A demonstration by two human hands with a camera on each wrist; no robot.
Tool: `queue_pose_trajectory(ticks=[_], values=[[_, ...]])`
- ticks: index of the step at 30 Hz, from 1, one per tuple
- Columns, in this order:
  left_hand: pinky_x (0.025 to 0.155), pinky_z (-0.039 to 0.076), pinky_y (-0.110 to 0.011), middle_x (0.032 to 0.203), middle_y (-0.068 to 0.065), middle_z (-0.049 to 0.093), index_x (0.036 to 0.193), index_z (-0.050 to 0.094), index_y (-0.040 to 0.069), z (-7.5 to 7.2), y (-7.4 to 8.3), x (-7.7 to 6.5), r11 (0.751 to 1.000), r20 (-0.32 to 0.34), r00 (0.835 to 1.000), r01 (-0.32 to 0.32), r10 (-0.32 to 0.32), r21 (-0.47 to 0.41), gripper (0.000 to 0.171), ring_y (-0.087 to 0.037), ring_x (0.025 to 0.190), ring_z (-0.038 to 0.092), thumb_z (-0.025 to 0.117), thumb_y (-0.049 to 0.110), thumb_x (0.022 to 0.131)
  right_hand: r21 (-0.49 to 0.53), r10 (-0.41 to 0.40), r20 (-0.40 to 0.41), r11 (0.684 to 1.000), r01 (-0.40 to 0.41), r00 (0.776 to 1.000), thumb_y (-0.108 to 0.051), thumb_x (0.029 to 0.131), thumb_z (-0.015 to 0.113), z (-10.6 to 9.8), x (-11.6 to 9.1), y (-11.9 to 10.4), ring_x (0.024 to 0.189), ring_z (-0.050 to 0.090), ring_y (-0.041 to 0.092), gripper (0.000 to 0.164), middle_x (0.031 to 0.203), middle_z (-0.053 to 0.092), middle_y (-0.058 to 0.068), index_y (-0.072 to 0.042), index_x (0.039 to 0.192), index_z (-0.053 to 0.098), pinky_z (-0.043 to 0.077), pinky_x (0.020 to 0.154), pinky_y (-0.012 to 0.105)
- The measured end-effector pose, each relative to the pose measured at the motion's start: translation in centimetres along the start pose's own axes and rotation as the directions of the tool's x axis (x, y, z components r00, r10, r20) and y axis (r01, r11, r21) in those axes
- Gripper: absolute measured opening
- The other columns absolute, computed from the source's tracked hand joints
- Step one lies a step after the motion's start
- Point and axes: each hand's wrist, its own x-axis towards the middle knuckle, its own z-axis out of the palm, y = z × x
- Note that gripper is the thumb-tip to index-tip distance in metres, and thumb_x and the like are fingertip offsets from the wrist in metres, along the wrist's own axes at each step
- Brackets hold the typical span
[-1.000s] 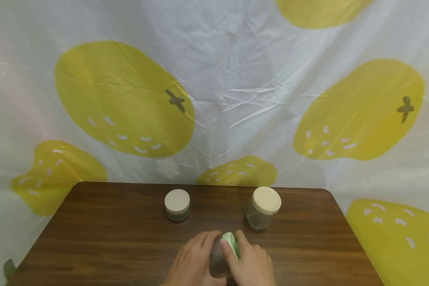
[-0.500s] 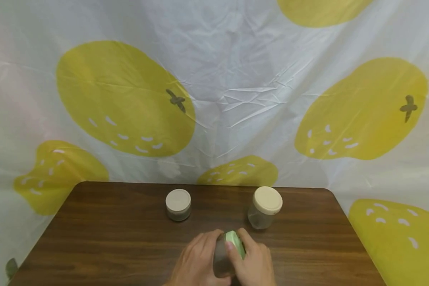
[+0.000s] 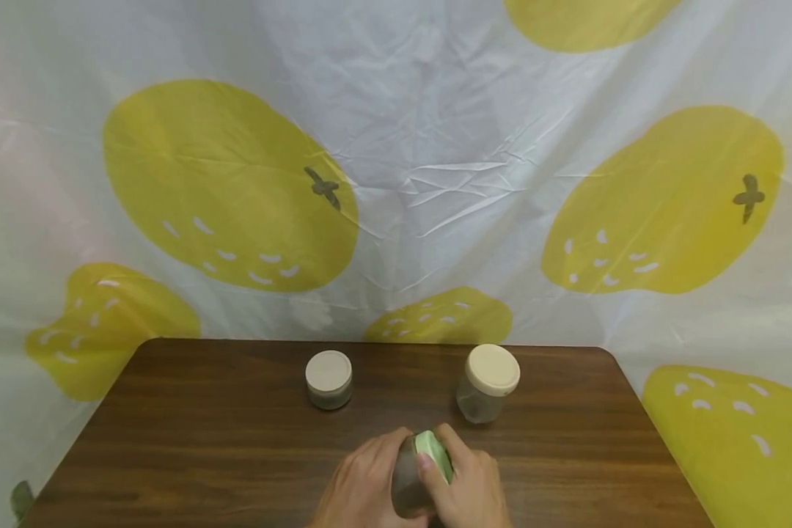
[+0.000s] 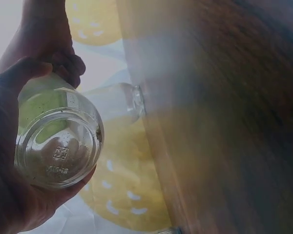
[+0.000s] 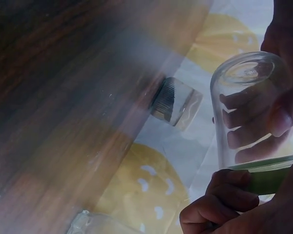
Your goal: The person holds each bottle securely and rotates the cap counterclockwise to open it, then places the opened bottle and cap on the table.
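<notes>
- Head view, nearest: the left hand and the right hand meet at the table's near side, around one cylindrical clear glass jar with a light-green round lid.
- The jar lies on its side between the palms, its long axis running roughly left to right: base toward the left hand, lid toward the right. The lid is on the mouth; how tightly it is fastened, I cannot tell.
- The left hand grips the glass body, thumb on the near side, fingers wrapped around the far side. The left wrist view shows the base facing that camera, with an embossed mark.
- The right hand grips the lid, thumb on its near part, forefinger at its far edge; the right wrist view shows other fingers curled against it. This hand is the nearer to the lid, the left to the base.
- Judging by the wrist views, the jar is held above the dark brown wood-grain table.
- Farther, to the right: a tall clear jar with a cream lid, upright.
- Farther still, to the left: a short clear jar with an off-white lid, also upright, well apart from the tall one.
- Farthest: a white cloth printed with yellow fruit.
</notes>
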Motion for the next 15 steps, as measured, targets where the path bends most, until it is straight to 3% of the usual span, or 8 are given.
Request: queue_pose_trajectory(ticks=[9, 15], values=[[0.076, 0.060, -0.026, 0.111, 0.008, 0.074, 0.129, 0.065, 0.013, -0.34, -0.10, -0.14, 0.999, 0.037, 0.999, 0.009, -0.007, -0.032, 0.088, -0.004, 0.093, 0.068, 0.096, 0.045, 0.053, 0.006, -0.069, -0.003, 0.998, 0.069, 0.998, -0.042, 0.095, 0.065, 0.25, -0.39, 0.26, 0.054, 0.037, -0.008, 0.021, 0.063, 0.047, -0.023, -0.023, 0.105, 0.065, 0.031, 0.048, 0.014], [0.077, 0.060, -0.028, 0.110, 0.007, 0.074, 0.129, 0.064, 0.012, -0.46, -0.19, -0.02, 1.000, 0.051, 0.999, -0.003, 0.004, -0.023, 0.087, -0.006, 0.093, 0.069, 0.096, 0.046, 0.056, 0.005, -0.122, -0.041, 0.992, 0.122, 0.992, -0.051, 0.103, 0.054, 0.55, -0.36, 0.65, 0.054, 0.036, -0.009, 0.031, 0.062, 0.047, -0.022, -0.022, 0.106, 0.066, 0.031, 0.047, 0.014]])
